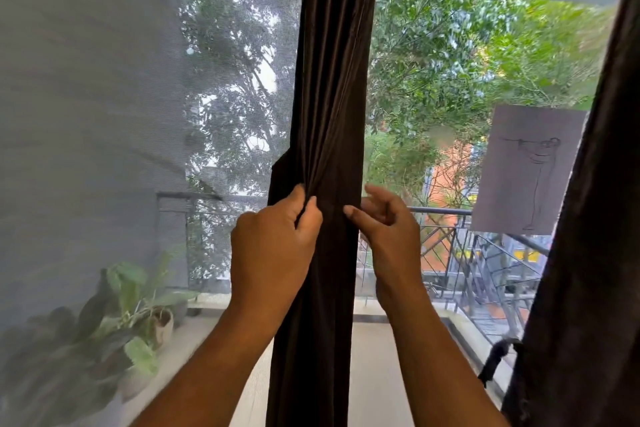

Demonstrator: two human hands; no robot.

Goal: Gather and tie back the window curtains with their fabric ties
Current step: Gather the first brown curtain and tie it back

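Daylight fills a balcony with a pale floor (374,374), a metal railing (467,253), potted plants (138,308) behind mesh (86,114), and trees (450,55) beyond.

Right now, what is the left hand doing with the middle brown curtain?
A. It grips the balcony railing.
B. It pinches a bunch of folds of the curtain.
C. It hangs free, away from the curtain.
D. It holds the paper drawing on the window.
B: the left hand is closed on gathered folds of the brown curtain, which fan upward from its fingers.
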